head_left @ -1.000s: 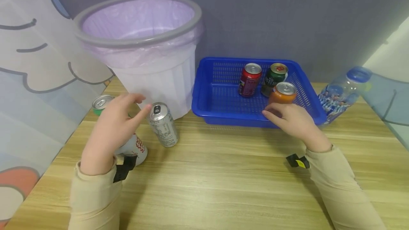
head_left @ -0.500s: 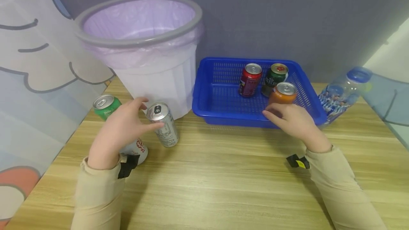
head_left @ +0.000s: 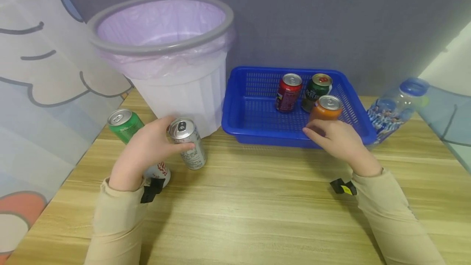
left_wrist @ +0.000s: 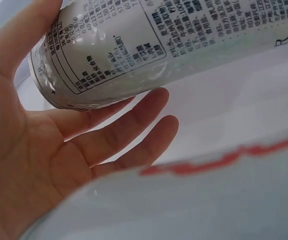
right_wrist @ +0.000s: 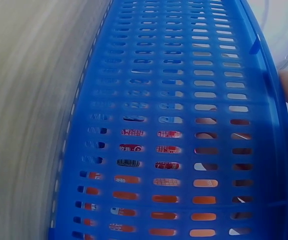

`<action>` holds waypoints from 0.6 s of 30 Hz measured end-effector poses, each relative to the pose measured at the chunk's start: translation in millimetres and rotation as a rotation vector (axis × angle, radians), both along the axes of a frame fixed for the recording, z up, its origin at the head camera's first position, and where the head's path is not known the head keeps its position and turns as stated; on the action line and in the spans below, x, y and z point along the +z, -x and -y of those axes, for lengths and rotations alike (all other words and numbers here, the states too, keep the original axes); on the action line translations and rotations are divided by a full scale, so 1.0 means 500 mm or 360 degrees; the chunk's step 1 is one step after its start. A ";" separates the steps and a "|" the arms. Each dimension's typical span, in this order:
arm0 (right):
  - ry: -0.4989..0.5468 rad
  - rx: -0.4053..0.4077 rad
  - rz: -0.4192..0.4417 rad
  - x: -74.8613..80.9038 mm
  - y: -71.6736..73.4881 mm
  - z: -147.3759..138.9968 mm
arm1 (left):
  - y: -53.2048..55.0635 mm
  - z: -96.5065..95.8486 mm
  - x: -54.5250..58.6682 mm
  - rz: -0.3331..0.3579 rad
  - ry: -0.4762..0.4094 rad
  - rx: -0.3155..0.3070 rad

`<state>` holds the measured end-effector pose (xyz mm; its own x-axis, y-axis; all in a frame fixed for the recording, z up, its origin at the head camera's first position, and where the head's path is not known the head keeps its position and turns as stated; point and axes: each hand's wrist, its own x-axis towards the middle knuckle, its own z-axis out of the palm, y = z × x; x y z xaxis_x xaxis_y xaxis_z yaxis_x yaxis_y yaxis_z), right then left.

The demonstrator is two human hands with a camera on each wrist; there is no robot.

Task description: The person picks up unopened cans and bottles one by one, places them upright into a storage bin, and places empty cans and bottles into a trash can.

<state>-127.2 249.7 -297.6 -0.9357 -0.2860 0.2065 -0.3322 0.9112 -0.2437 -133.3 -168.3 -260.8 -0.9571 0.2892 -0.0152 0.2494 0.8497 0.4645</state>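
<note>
My left hand (head_left: pixel 149 142) is around the silver-white can (head_left: pixel 189 150), with the thumb across its front and fingers behind. In the left wrist view, that can (left_wrist: pixel 108 55) lies between the thumb and index finger, the other fingers extended below it. My right hand (head_left: pixel 335 138) reaches over the front rim of the blue basket (head_left: pixel 265 137), right at an orange can (head_left: pixel 325 111) inside. Its lower fingers are hidden, so I cannot tell what they grip. Through the basket slots in the right wrist view show orange and red cans.
A green can (head_left: pixel 125 124) and a white can with red lettering (head_left: pixel 160 171) stand by my left forearm. Behind them rises a white bin (head_left: pixel 180 85) with a purple liner. The basket also holds a red can (head_left: pixel 288 93) and a dark green can (head_left: pixel 315 89). A clear bottle (head_left: pixel 391 109) stands right of it.
My left hand has moved right from over the green and white cans and closed around the silver-white can. The right hand stays at the orange can.
</note>
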 end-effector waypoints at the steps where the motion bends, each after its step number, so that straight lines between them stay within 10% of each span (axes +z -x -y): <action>1: -0.0004 -0.0003 0.0002 0.000 0.000 0.000 | 0.001 -0.001 0.000 -0.0004 0.0000 -0.0001; 18: -0.0010 -0.0005 -0.0028 -0.004 0.000 0.000 | 0.003 -0.018 -0.013 -0.0008 0.0021 0.0093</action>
